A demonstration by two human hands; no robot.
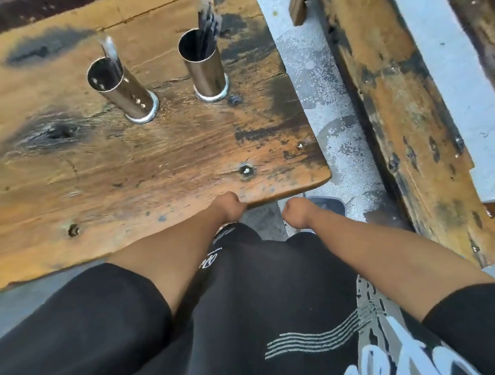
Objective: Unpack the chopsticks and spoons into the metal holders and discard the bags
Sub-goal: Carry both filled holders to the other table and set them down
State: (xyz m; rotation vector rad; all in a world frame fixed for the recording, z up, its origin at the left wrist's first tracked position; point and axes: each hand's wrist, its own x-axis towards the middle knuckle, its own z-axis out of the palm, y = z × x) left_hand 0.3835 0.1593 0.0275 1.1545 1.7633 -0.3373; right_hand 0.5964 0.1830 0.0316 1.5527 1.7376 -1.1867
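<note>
Two shiny metal holders stand on the worn wooden table (155,164). The left holder (122,89) has pale spoon handles (111,50) sticking out of it. Dark chopsticks (208,19) fill the right holder (203,65). My left hand (229,206) hangs at the table's near edge with its fingers curled under, out of sight. Just right of it, my right hand (297,212) is past the table's corner, also curled downward. Nothing shows in either hand. No bags are in view.
A wooden bench (404,115) runs along the right, across a strip of grey speckled floor (328,85). A dark shoe tip (326,205) shows below my right hand. My black shirt and shorts fill the bottom of the view.
</note>
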